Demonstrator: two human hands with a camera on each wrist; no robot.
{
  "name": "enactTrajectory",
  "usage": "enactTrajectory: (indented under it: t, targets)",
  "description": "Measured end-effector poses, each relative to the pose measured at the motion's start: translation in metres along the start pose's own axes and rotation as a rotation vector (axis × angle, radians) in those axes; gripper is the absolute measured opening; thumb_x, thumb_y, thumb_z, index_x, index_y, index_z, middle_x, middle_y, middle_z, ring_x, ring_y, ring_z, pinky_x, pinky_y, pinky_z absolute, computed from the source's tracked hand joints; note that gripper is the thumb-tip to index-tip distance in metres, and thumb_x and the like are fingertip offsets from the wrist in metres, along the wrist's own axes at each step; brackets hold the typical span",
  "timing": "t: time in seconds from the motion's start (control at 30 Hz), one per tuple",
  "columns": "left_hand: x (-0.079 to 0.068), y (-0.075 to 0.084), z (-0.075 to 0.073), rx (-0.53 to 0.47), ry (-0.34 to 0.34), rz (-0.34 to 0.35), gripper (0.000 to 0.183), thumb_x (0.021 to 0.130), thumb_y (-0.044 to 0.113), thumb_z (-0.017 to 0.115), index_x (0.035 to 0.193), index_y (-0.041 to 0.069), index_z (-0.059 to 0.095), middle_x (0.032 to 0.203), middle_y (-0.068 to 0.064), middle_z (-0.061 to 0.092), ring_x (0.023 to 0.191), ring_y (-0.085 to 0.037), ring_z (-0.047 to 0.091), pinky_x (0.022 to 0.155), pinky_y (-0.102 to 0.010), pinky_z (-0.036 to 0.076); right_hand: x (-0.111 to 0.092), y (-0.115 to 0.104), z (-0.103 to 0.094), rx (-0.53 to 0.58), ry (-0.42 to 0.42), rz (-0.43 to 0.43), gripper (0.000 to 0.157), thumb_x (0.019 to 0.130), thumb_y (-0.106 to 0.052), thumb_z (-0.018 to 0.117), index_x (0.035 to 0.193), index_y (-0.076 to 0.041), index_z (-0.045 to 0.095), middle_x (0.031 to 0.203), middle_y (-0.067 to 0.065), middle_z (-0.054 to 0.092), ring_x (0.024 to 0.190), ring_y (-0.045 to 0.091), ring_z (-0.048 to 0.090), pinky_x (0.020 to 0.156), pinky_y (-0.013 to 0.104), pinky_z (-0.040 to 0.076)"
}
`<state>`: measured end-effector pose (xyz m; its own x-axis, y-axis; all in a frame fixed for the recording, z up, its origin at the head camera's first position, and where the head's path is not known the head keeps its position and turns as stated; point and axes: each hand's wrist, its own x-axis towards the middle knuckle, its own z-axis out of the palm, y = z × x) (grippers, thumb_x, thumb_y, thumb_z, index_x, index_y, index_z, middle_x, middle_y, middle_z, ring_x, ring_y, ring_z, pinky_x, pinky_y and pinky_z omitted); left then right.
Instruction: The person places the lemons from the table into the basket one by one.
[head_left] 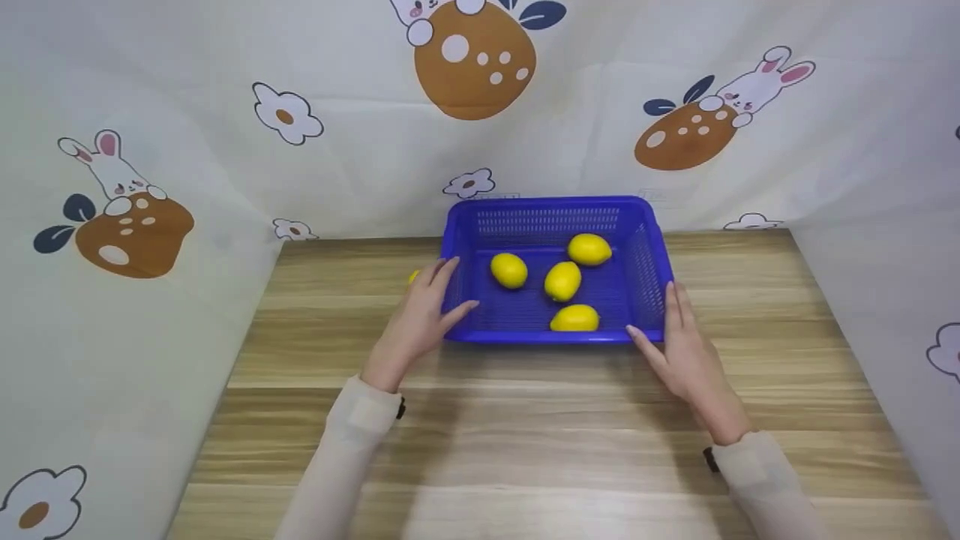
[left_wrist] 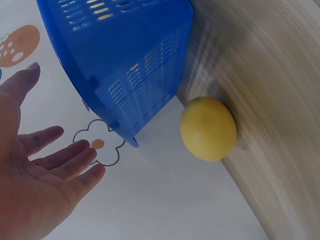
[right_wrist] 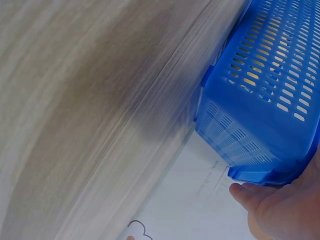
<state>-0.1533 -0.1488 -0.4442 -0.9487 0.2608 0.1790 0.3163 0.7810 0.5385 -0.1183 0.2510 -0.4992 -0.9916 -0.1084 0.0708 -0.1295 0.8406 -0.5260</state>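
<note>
A blue plastic basket (head_left: 510, 337) stands on the wooden table near its back edge, with several yellow lemons (head_left: 562, 281) inside. My left hand (head_left: 415, 319) is at the basket's left side, thumb spread from the fingers. In the left wrist view, a gap shows between those fingers (left_wrist: 75, 160) and the basket rim (left_wrist: 100, 110). On the opposite side, my right hand (head_left: 688, 352) has straight fingers along the outer wall and its thumb at the front right corner. The right wrist view shows its fingertips (right_wrist: 245, 195) right at the rim.
One more lemon (left_wrist: 208, 129) lies on the table outside the basket, to its left; my left hand mostly hides it in the head view. Pale cloth (head_left: 360, 165) printed with rabbits and flowers surrounds the table (head_left: 525, 450) at the back and sides.
</note>
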Motion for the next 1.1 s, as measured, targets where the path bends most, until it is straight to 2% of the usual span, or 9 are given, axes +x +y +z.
enactTrajectory:
  t: [0.43, 0.77, 1.1]
  targets:
    - [-0.003, -0.017, -0.011, 0.002, 0.001, -0.058, 0.068, 0.108, 0.035, 0.063, 0.161, 0.0, 0.039, 0.158, -0.03, 0.044, 0.146, -0.046, 0.045, 0.122, -0.058, 0.038, 0.0, 0.0, 0.0, 0.0, 0.003, -0.002, 0.098, 0.108, -0.052, 0.053, 0.166, 0.007, 0.002, 0.173, 0.032, 0.004, 0.156, 0.055, 0.02, 0.124, 0.068, 0.024]
    - [-0.002, -0.029, -0.011, 0.044, 0.015, -0.068, 0.064, 0.109, 0.032, 0.06, 0.159, -0.003, 0.041, 0.158, -0.032, 0.044, 0.146, -0.049, 0.045, 0.122, -0.06, 0.037, 0.0, 0.0, 0.0, 0.005, 0.006, -0.006, 0.098, 0.108, -0.052, 0.054, 0.166, 0.007, 0.002, 0.173, 0.033, 0.004, 0.157, 0.053, 0.018, 0.124, 0.067, 0.023]
    - [-0.001, -0.04, -0.011, 0.073, 0.015, -0.115, 0.063, 0.11, 0.034, 0.058, 0.161, 0.001, 0.039, 0.159, -0.033, 0.041, 0.147, -0.049, 0.043, 0.121, -0.062, 0.037, 0.0, 0.001, 0.001, 0.01, 0.007, -0.012, 0.097, 0.108, -0.052, 0.053, 0.166, 0.007, 0.002, 0.173, 0.032, 0.002, 0.157, 0.053, 0.017, 0.125, 0.067, 0.023]
